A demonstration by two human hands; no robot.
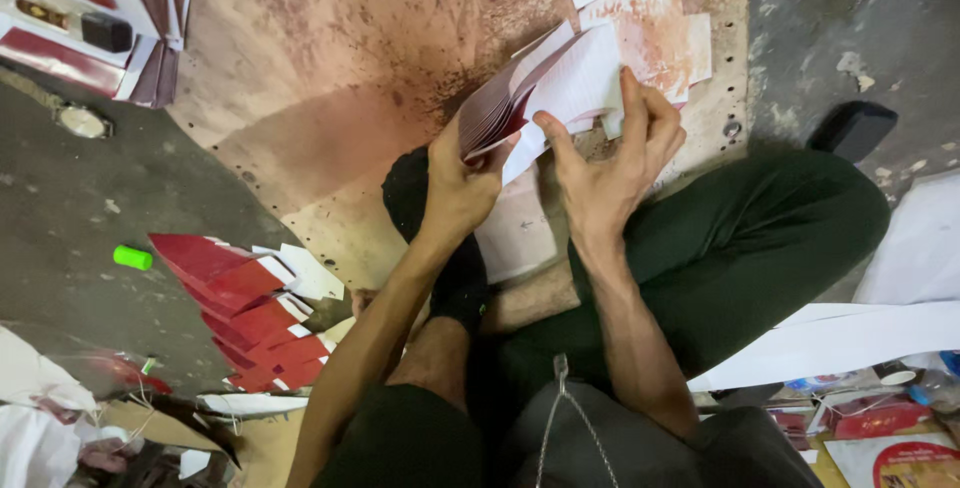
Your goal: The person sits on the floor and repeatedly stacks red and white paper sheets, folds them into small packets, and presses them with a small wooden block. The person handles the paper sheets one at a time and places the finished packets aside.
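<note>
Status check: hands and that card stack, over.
Left hand gripping the red-and-white card stack at its lower edge. Right hand fanning the white faces, thumb under. Stack held above the stained board. Fanned red cards lie left, well apart.

fanned stack of red-and-white cards, held tilted above board.

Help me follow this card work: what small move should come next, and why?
Probably the right hand peels the top white sheet off the fanned stack: the left hand pinches the stack's lower edge, and the right thumb and fingers already bracket that sheet.
</note>
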